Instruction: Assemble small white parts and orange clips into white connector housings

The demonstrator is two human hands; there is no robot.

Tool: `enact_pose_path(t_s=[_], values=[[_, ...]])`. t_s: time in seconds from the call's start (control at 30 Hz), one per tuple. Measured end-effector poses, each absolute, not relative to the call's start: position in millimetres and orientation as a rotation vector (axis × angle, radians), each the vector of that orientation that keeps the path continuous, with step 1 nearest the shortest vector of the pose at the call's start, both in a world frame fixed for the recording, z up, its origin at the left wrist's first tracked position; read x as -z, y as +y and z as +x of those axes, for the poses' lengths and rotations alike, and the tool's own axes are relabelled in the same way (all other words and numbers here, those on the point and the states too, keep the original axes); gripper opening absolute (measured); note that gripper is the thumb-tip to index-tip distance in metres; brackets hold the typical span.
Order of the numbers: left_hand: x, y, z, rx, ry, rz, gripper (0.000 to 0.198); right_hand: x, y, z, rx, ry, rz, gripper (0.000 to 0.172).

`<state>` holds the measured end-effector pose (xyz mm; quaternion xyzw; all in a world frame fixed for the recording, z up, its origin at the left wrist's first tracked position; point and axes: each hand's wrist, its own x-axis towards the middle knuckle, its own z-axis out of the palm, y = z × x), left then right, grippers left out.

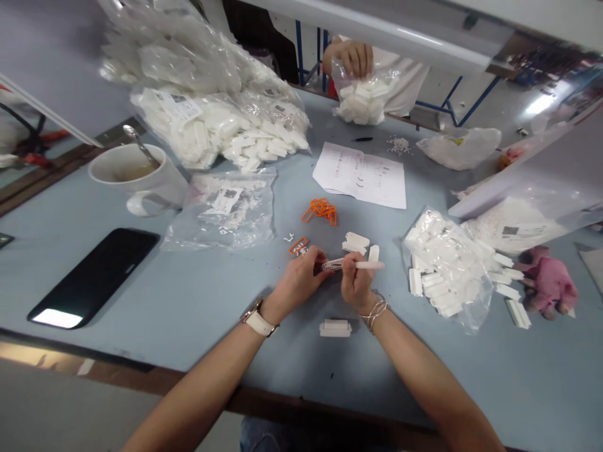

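My left hand (306,273) is closed, its fingertips pinching a small white plastic part (331,266). Against that part, my right hand (357,281) grips a slim white pen-like tool (370,265); its working tip is too small to make out. Just past my hands lie white plastic housings (355,242). An orange frame (298,245) with tiny white pieces rests beside my left fingers, and a pile of orange frames (320,211) sits farther back. Nearer to me, one white housing (335,328) lies alone between my forearms.
Bags of white parts (211,119) are heaped at the back left, near a mug with a spoon (141,179) and a phone (94,276). A printed sheet (360,174) lies mid-table. On the right is an open bag of housings (447,270). Across the table, another person's hand (355,58) holds a bag.
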<state>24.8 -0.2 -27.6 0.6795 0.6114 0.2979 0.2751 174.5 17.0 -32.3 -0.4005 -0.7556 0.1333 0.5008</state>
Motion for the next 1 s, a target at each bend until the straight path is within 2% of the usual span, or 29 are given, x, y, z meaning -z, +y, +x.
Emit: enact_pose_path(t_s=[0.67, 1.0], values=[[30.3, 0.0, 23.9, -0.803, 1.637, 1.830, 0.021, 25.4, 17.9, 171.7, -0.247, -1.856, -0.997, 0.032], [28.0, -0.7, 25.1, -0.846, 1.609, 1.830, 0.015, 19.8, 20.5, 165.8, -0.133, -2.010, -1.028, 0.034]])
